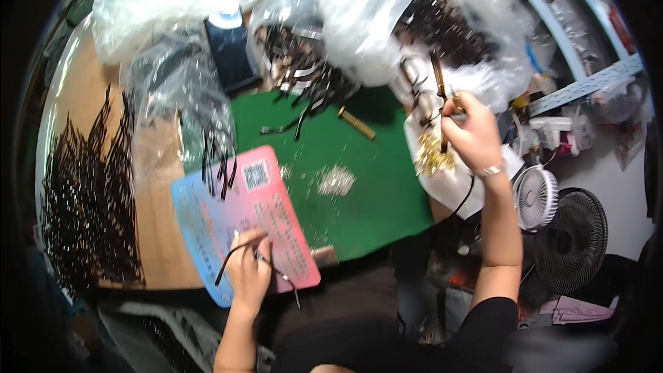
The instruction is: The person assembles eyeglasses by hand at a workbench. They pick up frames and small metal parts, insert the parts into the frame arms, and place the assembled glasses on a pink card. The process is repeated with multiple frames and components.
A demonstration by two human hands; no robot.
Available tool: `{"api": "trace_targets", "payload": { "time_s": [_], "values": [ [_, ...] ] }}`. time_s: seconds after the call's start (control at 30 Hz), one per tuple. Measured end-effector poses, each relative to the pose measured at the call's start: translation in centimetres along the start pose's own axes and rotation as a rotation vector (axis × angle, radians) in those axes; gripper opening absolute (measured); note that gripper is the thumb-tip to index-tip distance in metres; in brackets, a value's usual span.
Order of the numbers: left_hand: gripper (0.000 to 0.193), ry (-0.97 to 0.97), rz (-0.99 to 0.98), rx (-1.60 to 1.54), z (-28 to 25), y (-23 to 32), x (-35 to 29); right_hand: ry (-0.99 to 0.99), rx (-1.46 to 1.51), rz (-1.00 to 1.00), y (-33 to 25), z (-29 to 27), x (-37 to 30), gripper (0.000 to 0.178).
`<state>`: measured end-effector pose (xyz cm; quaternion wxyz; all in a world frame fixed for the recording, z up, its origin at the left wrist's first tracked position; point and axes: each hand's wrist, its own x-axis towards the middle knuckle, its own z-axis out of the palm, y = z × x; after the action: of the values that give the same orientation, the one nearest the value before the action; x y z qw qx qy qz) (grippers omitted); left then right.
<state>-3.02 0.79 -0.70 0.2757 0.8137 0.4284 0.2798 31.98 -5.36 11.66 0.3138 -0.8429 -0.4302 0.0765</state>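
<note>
Nearest the head camera, left hand (248, 271) pinches a thin curved black strip (228, 262) over a pink-and-blue printed card (276, 214), wrist bent, forearm rising from below. Right hand (473, 135), arm stretched forward, grips a dark narrow strip (438, 76) above small gold pieces (434, 159). Keeping the left pinch steady seems wise while the right reaches.

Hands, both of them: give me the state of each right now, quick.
Left hand: closed on a thin dark curved strip, over the pink and blue card.
Right hand: closed on a slim dark tool above the gold pieces.
</note>
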Motion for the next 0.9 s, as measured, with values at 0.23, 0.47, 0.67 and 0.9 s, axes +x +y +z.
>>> {"api": "trace_targets", "payload": {
  "time_s": [0.23, 0.47, 0.67, 0.9],
  "values": [
    [0.01, -0.001, -0.101, -0.268, 1.2, 1.2, 0.5, -1.301, 0.729, 0.305, -4.5, 7.6, -10.9, 0.015],
    [0.011, -0.046, -0.538, -0.7, 2.2, 3.3, -0.2, -1.128, 0.527, -0.024, -3.4, 12.1, -13.7, 0.011],
    [0.01, -0.072, -0.432, -0.594, 2.5, 2.9, -0.4, -1.115, 0.482, -0.085, -3.1, 11.7, -13.5, 0.014],
    [0.008, -0.056, -0.239, -0.356, 2.6, 3.4, -0.1, -1.101, 0.449, -0.141, -2.8, 11.7, -13.7, 0.016]
  ]
}}
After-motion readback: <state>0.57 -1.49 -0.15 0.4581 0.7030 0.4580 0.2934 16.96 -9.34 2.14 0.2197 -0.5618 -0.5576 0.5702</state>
